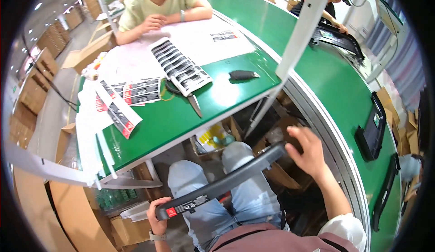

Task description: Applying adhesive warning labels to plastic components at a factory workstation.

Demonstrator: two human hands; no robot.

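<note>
A long black plastic bar (226, 179), slightly curved, lies slantwise above my jeans-clad lap. Near its left end is a label (186, 205) with a red patch and a warning triangle. My left hand (158, 213), with a band on the wrist, is closed round that end. At the bar's raised right end, my right hand (309, 151) has its fingers spread and its thumb close to the tip. Whether the thumb touches the bar I cannot tell.
Ahead, a green table (172, 134) bears label sheets (179, 66), scissors (195, 104) and a black-handled tool (243, 75). A person (163, 7) leans on its far side. Black plastic parts (374, 129) lie on the green conveyor (326, 102) at right, past a white post (303, 30).
</note>
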